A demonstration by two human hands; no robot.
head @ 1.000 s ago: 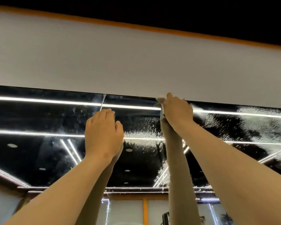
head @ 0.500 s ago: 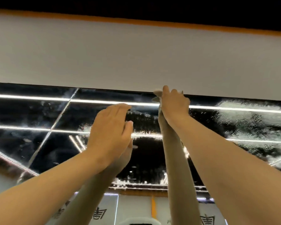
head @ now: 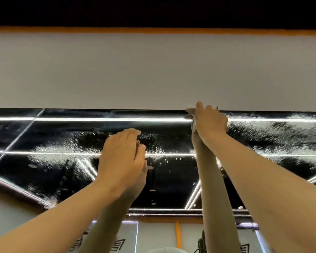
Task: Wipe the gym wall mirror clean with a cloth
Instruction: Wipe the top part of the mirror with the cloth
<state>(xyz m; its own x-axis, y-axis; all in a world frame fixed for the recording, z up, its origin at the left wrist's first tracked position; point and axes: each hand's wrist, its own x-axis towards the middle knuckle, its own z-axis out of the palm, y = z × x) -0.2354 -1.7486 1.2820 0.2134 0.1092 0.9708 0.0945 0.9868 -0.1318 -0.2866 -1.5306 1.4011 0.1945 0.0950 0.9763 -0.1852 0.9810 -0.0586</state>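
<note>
Spanning the view at 12 o'clock, a pale wall sits above the dark mirror, whose glass is speckled with wet droplets. The left grip, near centre, holds nothing, its fingers loosely bent by the glass. At 2 o'clock from it, the right grip curls over a bunched white cloth pressed to the mirror's top edge.

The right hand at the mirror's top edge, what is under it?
A white cloth, held against the mirror. Only its edges show left of and above the right hand; the rest, and the glass beneath, is covered.
</note>
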